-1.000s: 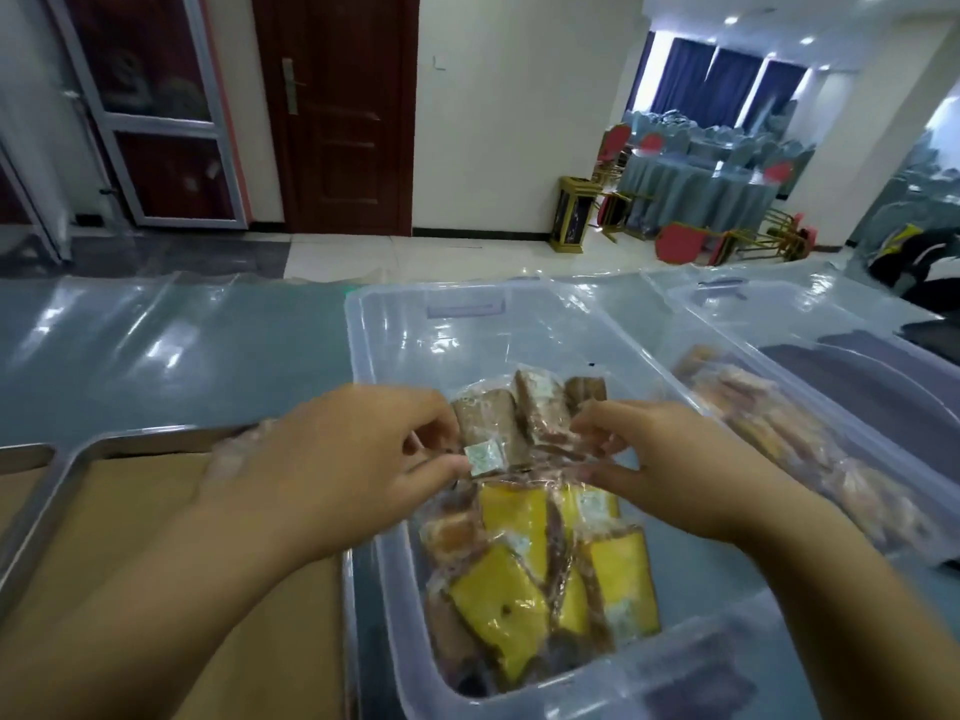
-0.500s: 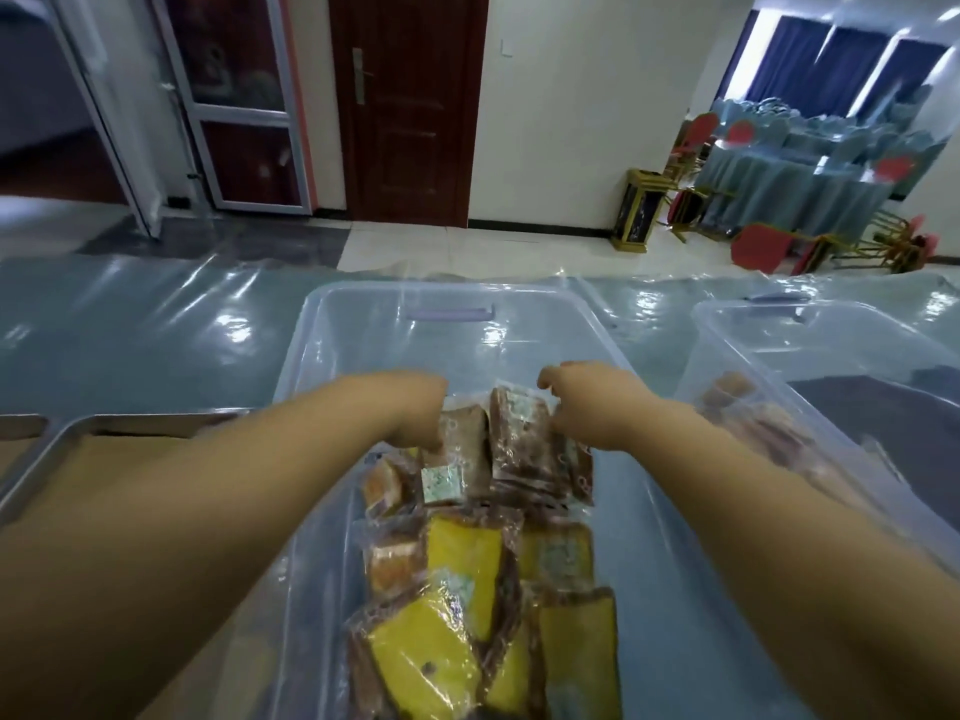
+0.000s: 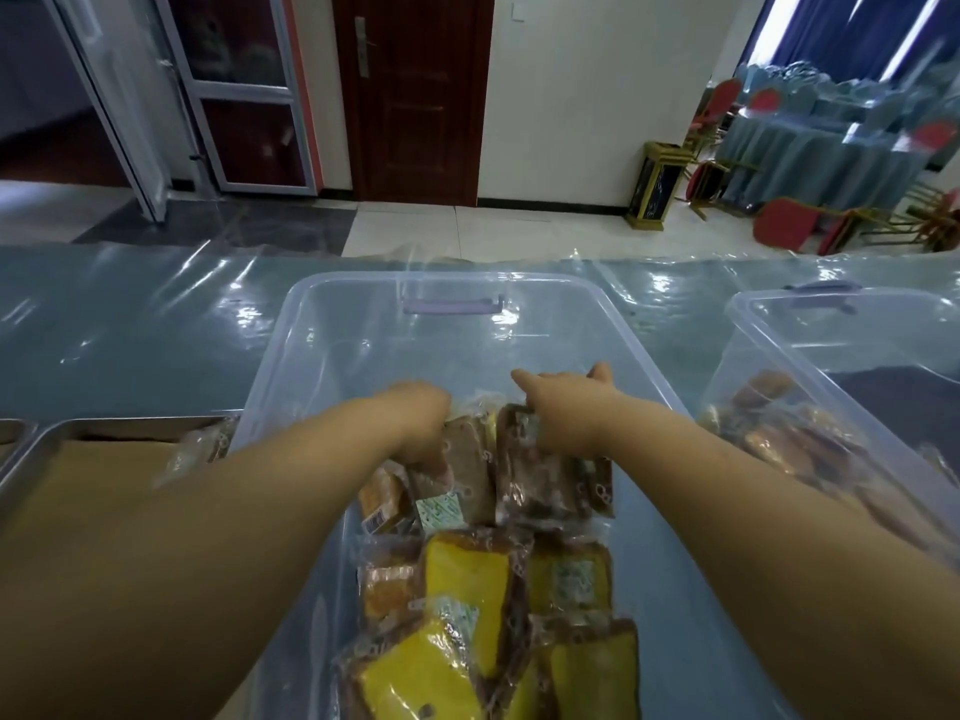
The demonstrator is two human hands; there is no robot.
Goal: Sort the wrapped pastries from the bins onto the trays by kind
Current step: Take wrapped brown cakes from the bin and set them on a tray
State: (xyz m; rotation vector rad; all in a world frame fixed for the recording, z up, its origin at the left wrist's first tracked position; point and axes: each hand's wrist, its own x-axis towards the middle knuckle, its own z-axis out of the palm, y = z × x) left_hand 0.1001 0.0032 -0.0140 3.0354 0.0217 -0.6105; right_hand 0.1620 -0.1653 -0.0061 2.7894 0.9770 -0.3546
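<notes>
My left hand curls round a brown pastry in the bin. My right hand sits on a darker pastry, grip hidden. Best to lift by the wrapper edge, not squeeze.

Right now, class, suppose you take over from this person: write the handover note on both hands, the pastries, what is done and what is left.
Left hand: grips a brown pastry in the middle bin.
Right hand: on the dark pastry beside it; its grip is hidden.
Yellow pastries lie nearer in the same bin; other pastries are in the right bin.
Done: one packet seems to lie on the left tray.
Left: nearly everything, to be sorted onto trays by kind.
</notes>
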